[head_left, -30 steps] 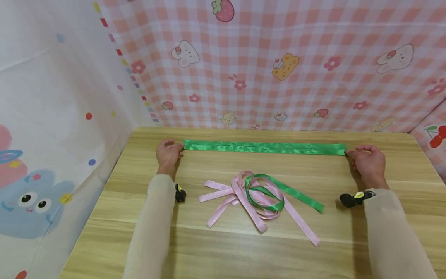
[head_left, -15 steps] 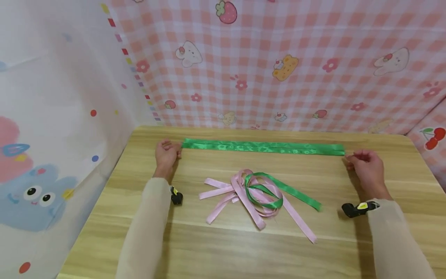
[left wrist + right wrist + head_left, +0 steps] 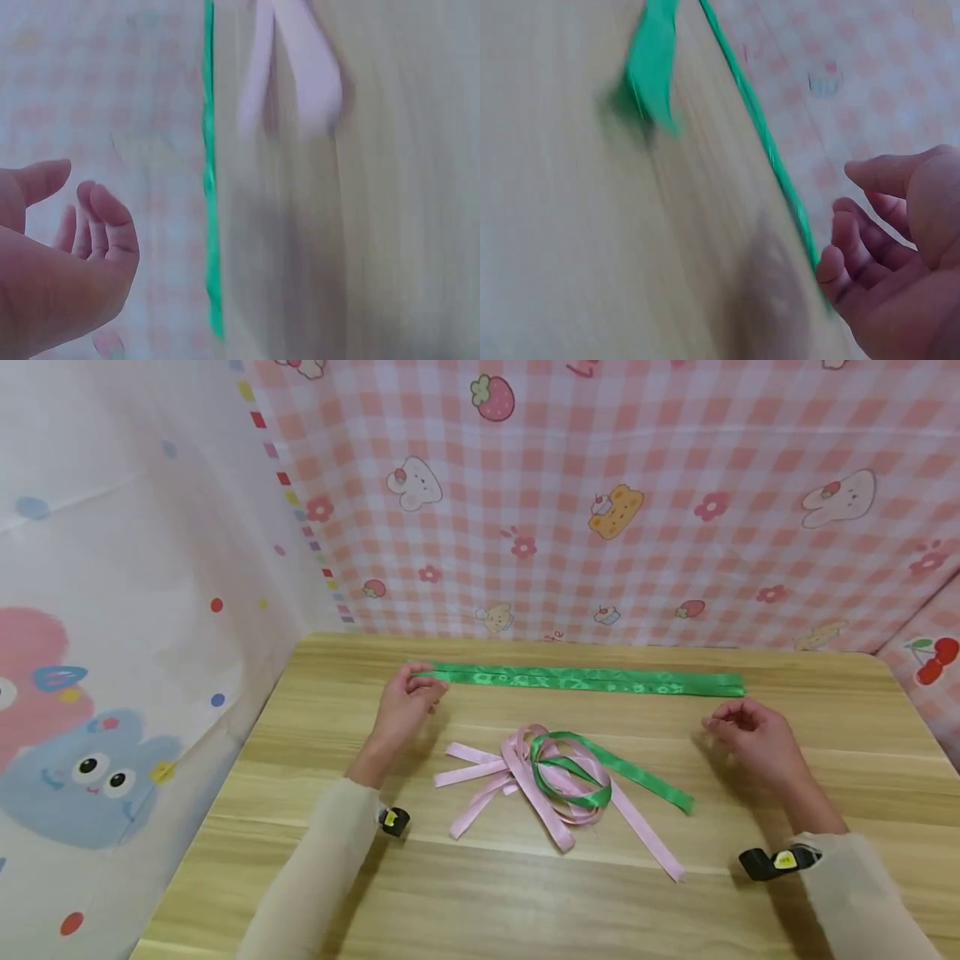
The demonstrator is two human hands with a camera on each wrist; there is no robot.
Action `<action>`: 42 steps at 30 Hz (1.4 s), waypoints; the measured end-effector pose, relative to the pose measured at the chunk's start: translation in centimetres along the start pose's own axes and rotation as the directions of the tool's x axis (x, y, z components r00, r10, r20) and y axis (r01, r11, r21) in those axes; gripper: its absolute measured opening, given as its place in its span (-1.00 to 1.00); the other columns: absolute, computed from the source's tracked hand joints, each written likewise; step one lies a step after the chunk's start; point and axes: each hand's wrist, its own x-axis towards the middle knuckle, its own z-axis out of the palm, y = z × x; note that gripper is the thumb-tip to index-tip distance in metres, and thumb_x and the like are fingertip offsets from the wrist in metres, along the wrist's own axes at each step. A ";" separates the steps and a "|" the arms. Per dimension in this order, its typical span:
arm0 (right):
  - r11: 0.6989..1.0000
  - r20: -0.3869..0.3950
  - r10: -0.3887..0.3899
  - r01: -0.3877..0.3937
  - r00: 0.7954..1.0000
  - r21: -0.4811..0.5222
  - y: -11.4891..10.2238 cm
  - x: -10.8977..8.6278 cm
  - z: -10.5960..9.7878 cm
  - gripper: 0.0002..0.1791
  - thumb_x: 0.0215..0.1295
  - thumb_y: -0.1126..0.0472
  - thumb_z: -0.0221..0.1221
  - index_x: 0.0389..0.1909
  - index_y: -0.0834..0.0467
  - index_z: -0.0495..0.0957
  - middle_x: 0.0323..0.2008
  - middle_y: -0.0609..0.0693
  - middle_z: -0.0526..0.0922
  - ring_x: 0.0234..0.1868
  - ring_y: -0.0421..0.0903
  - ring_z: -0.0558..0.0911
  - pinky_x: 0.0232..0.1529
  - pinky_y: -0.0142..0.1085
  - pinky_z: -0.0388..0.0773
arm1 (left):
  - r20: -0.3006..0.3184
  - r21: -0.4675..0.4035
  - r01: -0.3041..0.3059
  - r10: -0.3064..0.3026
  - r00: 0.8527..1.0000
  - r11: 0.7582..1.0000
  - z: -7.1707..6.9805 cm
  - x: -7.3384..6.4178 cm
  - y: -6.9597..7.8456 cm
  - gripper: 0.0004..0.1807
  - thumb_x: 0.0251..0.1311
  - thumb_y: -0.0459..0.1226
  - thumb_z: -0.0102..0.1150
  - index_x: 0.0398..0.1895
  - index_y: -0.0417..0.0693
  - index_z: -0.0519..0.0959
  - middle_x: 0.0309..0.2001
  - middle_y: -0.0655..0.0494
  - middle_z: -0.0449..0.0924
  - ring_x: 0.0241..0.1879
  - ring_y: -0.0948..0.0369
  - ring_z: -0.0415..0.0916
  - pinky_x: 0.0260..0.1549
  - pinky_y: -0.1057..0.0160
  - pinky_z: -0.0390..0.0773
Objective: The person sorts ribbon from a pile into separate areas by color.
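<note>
Two green ribbons [image 3: 570,679] lie flat and side by side along the far edge of the table. My left hand [image 3: 407,703] hovers in front of their left end and hides part of it; the left wrist view shows its thumb and loosely bent fingers apart, holding nothing. Below the ribbons' right end, my right hand [image 3: 756,739] is raised over the wood with relaxed, bent fingers and nothing in them. Between the hands and nearer to me lies a tangle of pink ribbons [image 3: 551,810], with a looped green ribbon [image 3: 652,782] on top whose tail points right.
The wooden table [image 3: 525,910] ends at a pink checked cloth [image 3: 555,485] hanging behind it. A white printed cloth [image 3: 150,577] hangs along the left side. Each wrist carries a small black camera [image 3: 780,862].
Both hands have let go of the flat green ribbons' ends. The left hand has moved right, the right hand left and toward me. The ribbons stay laid out.
</note>
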 end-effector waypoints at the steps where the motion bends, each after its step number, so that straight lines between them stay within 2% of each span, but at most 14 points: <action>1: 0.999 0.012 -0.037 0.037 0.999 -0.012 -0.4 -0.1 0.5 -0.73 0.42 0.14 0.19 -0.13 0.31 0.48 -0.40 -0.31 0.58 -0.43 -0.24 0.53 -0.48 -0.41 0.52 | 0.042 0.009 -0.015 0.014 0.999 1.000 0.7 -0.4 0.2 -0.65 0.29 -0.39 0.21 0.11 -0.20 0.43 -0.20 -0.03 0.64 -0.24 -0.06 0.57 -0.35 0.28 0.57; 4: 0.992 0.047 -0.126 0.127 0.991 -0.013 -1.7 -0.3 1.9 -0.79 0.37 0.24 0.23 -0.18 0.34 0.52 -0.42 -0.25 0.60 -0.45 -0.23 0.53 -0.49 -0.39 0.51 | 0.149 0.027 -0.050 0.045 0.988 0.998 2.7 -1.1 0.5 -0.66 0.28 -0.40 0.23 0.10 -0.20 0.46 -0.15 -0.10 0.66 -0.17 -0.15 0.57 -0.28 0.09 0.61; 6: 0.988 0.075 -0.156 0.156 0.985 -0.004 -2.5 -0.3 2.8 -0.81 0.34 0.27 0.26 -0.21 0.34 0.54 -0.42 -0.20 0.60 -0.46 -0.21 0.53 -0.50 -0.37 0.51 | 0.205 0.034 -0.064 0.056 0.977 0.997 3.8 -1.5 0.5 -0.66 0.27 -0.40 0.24 0.09 -0.21 0.47 -0.15 -0.10 0.66 -0.18 -0.11 0.57 -0.25 0.02 0.61; 8: 0.987 0.107 -0.163 0.163 0.981 0.013 -3.1 -0.1 3.8 -0.82 0.33 0.26 0.27 -0.22 0.31 0.55 -0.41 -0.14 0.61 -0.46 -0.18 0.53 -0.49 -0.36 0.51 | 0.248 0.051 -0.082 0.066 0.966 0.995 4.8 -1.7 0.4 -0.68 0.27 -0.38 0.25 0.07 -0.20 0.48 -0.15 -0.07 0.66 -0.18 -0.01 0.57 -0.24 0.07 0.59; 11: 0.987 0.155 -0.157 0.152 0.975 0.043 -3.9 0.3 5.3 -0.82 0.35 0.24 0.25 -0.22 0.30 0.55 -0.38 -0.01 0.60 -0.43 -0.12 0.52 -0.47 -0.35 0.51 | 0.302 0.104 -0.149 0.112 0.947 0.983 6.2 -1.9 0.4 -0.74 0.26 -0.39 0.25 0.00 -0.19 0.52 -0.12 -0.05 0.67 -0.16 0.12 0.56 -0.15 0.18 0.55; 14: 0.988 0.204 -0.142 0.126 0.969 0.090 -4.4 0.8 7.0 -0.81 0.39 0.25 0.22 -0.21 0.33 0.53 -0.33 0.10 0.60 -0.37 -0.06 0.52 -0.39 -0.34 0.52 | 0.357 0.174 -0.215 0.142 0.923 0.961 7.8 -2.0 0.6 -0.78 0.27 -0.37 0.26 -0.05 -0.18 0.55 -0.05 -0.06 0.64 -0.05 0.13 0.52 -0.03 0.21 0.52; 19: 0.991 0.259 -0.101 0.073 0.961 0.115 -5.1 1.5 9.7 -0.81 0.40 0.24 0.20 -0.20 0.33 0.53 -0.28 0.16 0.61 -0.32 -0.04 0.49 -0.35 -0.33 0.49 | 0.460 0.250 -0.249 0.111 0.881 0.936 10.2 -1.8 1.0 -0.75 0.30 -0.30 0.24 0.00 -0.15 0.55 0.02 -0.02 0.59 0.07 0.10 0.48 0.01 0.15 0.53; 22: 0.991 0.275 -0.117 0.095 0.954 0.091 -5.4 1.8 10.9 -0.87 0.37 0.29 0.21 -0.22 0.31 0.55 -0.28 0.17 0.64 -0.35 -0.08 0.51 -0.38 -0.37 0.49 | 0.505 0.280 -0.250 0.080 0.859 0.927 11.2 -1.3 0.9 -0.73 0.31 -0.31 0.23 0.03 -0.17 0.54 0.02 -0.01 0.59 0.03 0.11 0.53 0.01 0.17 0.55; 27: 0.986 0.296 -0.169 0.160 0.940 0.052 -5.5 2.2 12.2 -0.92 0.30 0.40 0.22 -0.22 0.31 0.55 -0.29 0.16 0.66 -0.30 -0.10 0.57 -0.27 -0.39 0.54 | 0.552 0.288 -0.209 0.016 0.833 0.935 11.8 -0.7 0.4 -0.74 0.27 -0.42 0.22 0.02 -0.21 0.54 -0.06 -0.05 0.65 -0.02 0.12 0.60 -0.02 0.21 0.58; 31: 0.987 0.310 -0.159 0.158 0.937 0.027 -5.5 2.1 12.6 -0.92 0.29 0.43 0.21 -0.22 0.29 0.55 -0.29 0.13 0.65 -0.29 -0.08 0.55 -0.25 -0.33 0.52 | 0.575 0.278 -0.148 -0.042 0.817 0.949 11.9 -0.7 0.3 -0.70 0.24 -0.47 0.20 0.04 -0.22 0.53 -0.09 -0.07 0.70 -0.08 0.14 0.64 -0.13 0.28 0.59; 33: 0.988 0.318 -0.150 0.154 0.936 0.014 -5.4 2.1 12.7 -0.91 0.28 0.44 0.20 -0.22 0.28 0.55 -0.31 0.12 0.64 -0.30 -0.08 0.54 -0.26 -0.31 0.50 | 0.575 0.285 -0.135 -0.057 0.816 0.949 11.8 -0.8 0.3 -0.70 0.26 -0.47 0.20 0.05 -0.21 0.53 -0.10 -0.06 0.71 -0.14 0.19 0.64 -0.23 0.32 0.59; 37: 0.985 0.335 -0.160 0.170 0.928 -0.001 -5.4 2.1 12.9 -0.89 0.25 0.48 0.16 -0.25 0.27 0.55 -0.36 0.09 0.62 -0.33 -0.08 0.53 -0.30 -0.31 0.49 | 0.571 0.289 -0.113 -0.076 0.817 0.951 11.5 -0.8 0.1 -0.72 0.27 -0.49 0.16 0.03 -0.22 0.53 -0.20 -0.04 0.71 -0.46 0.23 0.56 -0.52 0.33 0.53; 40: 0.983 0.350 -0.176 0.182 0.920 0.015 -5.5 2.0 12.8 -0.87 0.24 0.51 0.14 -0.25 0.28 0.54 -0.37 0.10 0.61 -0.33 -0.06 0.52 -0.30 -0.33 0.49 | 0.573 0.282 -0.099 -0.085 0.815 0.954 11.2 -0.8 0.2 -0.73 0.27 -0.50 0.16 0.03 -0.23 0.54 -0.26 -0.03 0.71 -0.56 0.21 0.51 -0.62 0.27 0.52; 42: 0.983 0.361 -0.180 0.178 0.915 0.038 -5.6 2.0 12.5 -0.87 0.25 0.51 0.12 -0.22 0.30 0.53 -0.34 0.12 0.60 -0.31 -0.05 0.52 -0.29 -0.33 0.49 | 0.579 0.261 -0.092 -0.079 0.812 0.961 11.1 -0.8 0.3 -0.74 0.27 -0.49 0.17 0.03 -0.25 0.54 -0.27 -0.03 0.71 -0.54 0.21 0.53 -0.60 0.23 0.55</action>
